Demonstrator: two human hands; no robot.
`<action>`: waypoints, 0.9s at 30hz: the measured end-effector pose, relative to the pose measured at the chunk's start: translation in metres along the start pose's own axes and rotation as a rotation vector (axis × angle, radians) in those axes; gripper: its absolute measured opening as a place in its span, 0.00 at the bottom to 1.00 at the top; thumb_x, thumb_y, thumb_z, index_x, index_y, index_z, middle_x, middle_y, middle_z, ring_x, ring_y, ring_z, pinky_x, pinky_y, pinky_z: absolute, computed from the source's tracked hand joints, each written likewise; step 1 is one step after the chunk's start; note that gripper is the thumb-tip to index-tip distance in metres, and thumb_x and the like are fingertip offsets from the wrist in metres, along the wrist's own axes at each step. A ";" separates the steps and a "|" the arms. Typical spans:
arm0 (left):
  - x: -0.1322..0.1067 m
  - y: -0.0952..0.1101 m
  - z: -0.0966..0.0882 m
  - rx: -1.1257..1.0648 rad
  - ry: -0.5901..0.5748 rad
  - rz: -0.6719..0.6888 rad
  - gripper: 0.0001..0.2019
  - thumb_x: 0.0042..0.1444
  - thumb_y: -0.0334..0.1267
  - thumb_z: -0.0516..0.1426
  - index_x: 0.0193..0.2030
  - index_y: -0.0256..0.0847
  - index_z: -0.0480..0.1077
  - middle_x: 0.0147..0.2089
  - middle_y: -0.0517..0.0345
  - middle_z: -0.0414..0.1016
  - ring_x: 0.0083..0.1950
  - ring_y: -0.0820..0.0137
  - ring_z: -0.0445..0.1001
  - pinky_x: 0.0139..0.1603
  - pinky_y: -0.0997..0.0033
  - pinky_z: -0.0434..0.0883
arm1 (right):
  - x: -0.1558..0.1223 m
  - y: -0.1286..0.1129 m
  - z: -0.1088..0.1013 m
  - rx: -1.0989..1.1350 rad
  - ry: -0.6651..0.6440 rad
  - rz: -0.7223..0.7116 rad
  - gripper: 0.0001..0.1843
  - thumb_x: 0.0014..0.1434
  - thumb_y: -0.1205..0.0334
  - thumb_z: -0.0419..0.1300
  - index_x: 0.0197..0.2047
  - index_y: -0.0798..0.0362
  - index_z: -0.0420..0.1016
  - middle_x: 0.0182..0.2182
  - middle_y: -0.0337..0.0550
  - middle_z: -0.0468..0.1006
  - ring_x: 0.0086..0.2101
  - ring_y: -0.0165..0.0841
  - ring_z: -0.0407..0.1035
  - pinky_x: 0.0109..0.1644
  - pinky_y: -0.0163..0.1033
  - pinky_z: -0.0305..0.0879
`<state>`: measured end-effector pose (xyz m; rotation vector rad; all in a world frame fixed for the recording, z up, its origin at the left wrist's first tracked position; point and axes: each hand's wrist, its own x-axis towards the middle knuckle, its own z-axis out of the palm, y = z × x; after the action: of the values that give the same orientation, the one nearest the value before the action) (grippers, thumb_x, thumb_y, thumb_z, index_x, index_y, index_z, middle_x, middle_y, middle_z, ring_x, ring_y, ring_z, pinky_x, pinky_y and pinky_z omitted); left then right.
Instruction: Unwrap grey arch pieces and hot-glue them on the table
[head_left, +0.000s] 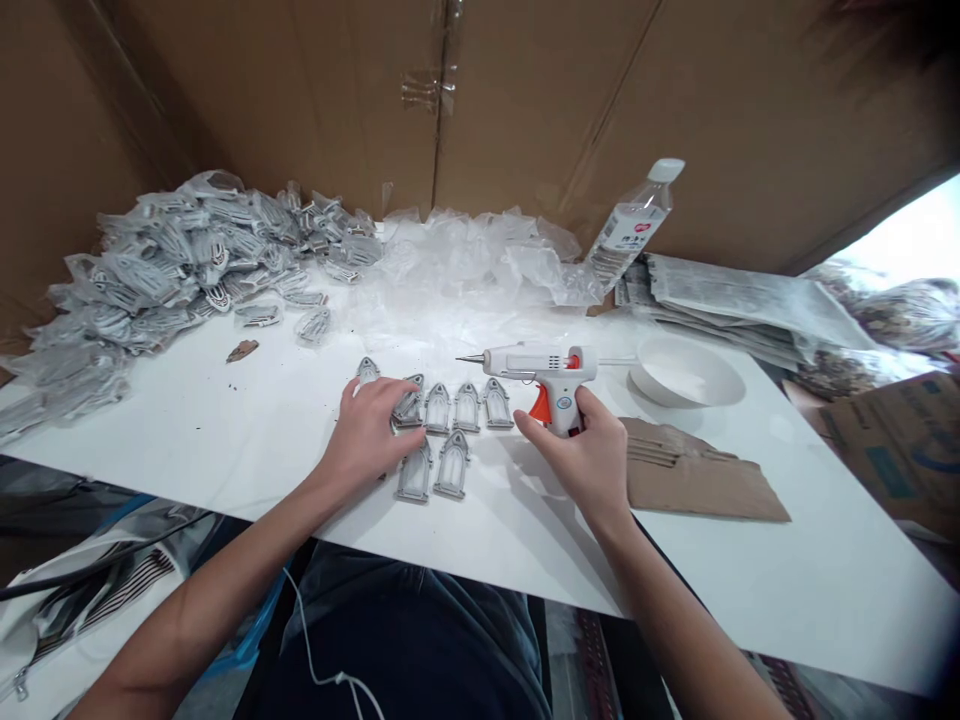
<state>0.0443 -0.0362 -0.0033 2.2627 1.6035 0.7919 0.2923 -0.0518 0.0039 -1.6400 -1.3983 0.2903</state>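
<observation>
My right hand (589,455) is closed round the handle of a white hot glue gun (525,362) with an orange trigger, its metal nozzle pointing left. My left hand (369,425) reaches over the left end of the small grey arched frames, thumb and fingers curled about one arched frame (409,405), which they partly cover. Other arched frames stand in two short rows to its right, among them one in the upper row (467,408) and one in the lower row (452,465). Another arched frame (367,369) shows just beyond my left fingers.
A heap of plastic-bagged grey pieces (172,260) covers the back left of the white table (262,430). Clear plastic bags (480,260) and a bottle (630,225) stand at the back. On the right are a white bowl (686,375), cardboard pieces (697,485) and stacked flat packs (742,300).
</observation>
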 end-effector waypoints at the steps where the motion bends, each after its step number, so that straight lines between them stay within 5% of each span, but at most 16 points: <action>1: 0.004 0.003 0.002 0.018 -0.027 0.036 0.14 0.55 0.36 0.63 0.49 0.44 0.74 0.54 0.53 0.77 0.57 0.56 0.74 0.70 0.36 0.55 | 0.000 0.000 0.000 0.003 0.006 0.005 0.24 0.44 0.47 0.67 0.23 0.48 0.55 0.16 0.28 0.54 0.20 0.24 0.47 0.23 0.35 0.47; 5: 0.023 0.013 0.015 0.078 -0.084 0.131 0.09 0.56 0.35 0.63 0.45 0.43 0.78 0.54 0.49 0.75 0.59 0.53 0.71 0.64 0.43 0.65 | 0.001 0.003 0.000 0.019 0.027 0.021 0.24 0.45 0.47 0.67 0.23 0.49 0.56 0.17 0.28 0.55 0.20 0.24 0.48 0.23 0.35 0.48; 10: 0.043 0.020 0.029 0.108 -0.151 0.176 0.08 0.54 0.32 0.63 0.41 0.42 0.80 0.54 0.47 0.73 0.61 0.52 0.69 0.64 0.46 0.65 | 0.002 0.003 -0.001 0.052 0.016 0.041 0.22 0.44 0.47 0.68 0.24 0.50 0.59 0.17 0.29 0.56 0.21 0.24 0.49 0.24 0.35 0.48; 20: 0.056 0.020 0.026 0.112 -0.222 0.204 0.02 0.50 0.31 0.64 0.32 0.41 0.78 0.53 0.48 0.73 0.60 0.54 0.70 0.62 0.48 0.67 | 0.001 0.000 -0.004 0.057 0.011 0.060 0.23 0.44 0.47 0.68 0.23 0.49 0.57 0.17 0.29 0.56 0.21 0.24 0.48 0.23 0.35 0.47; 27: 0.056 0.013 0.027 0.098 -0.214 0.200 0.10 0.50 0.34 0.66 0.41 0.41 0.79 0.56 0.47 0.72 0.60 0.54 0.69 0.64 0.48 0.65 | 0.002 0.003 -0.002 0.057 0.007 0.056 0.22 0.44 0.46 0.67 0.24 0.50 0.60 0.17 0.29 0.57 0.21 0.25 0.49 0.23 0.35 0.48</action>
<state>0.0831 0.0139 -0.0028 2.5092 1.3647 0.5022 0.2963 -0.0506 0.0034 -1.6334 -1.3289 0.3532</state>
